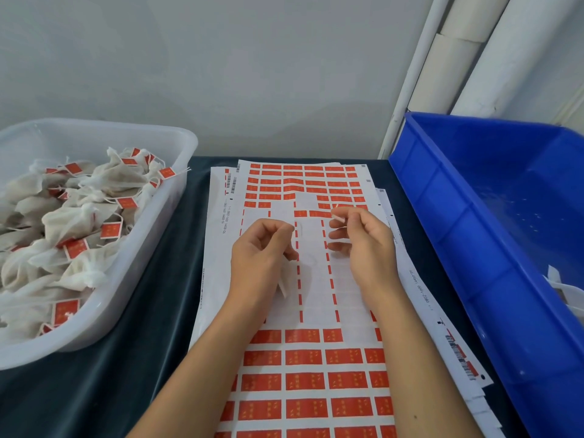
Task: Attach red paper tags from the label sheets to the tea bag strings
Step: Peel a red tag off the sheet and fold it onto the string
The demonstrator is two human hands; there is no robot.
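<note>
While both hands' grips pinch, left hand (262, 248) and right hand (363, 245) hover mid-sheet (316, 279).

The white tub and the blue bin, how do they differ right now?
The white tub, on the left, is translucent with rounded corners; the blue bin, on the right, is opaque with straight ribbed walls. The white tub is heaped with tagged tea bags; the blue bin shows mostly bare floor and a few white pieces. Both sit on the dark table.
</note>
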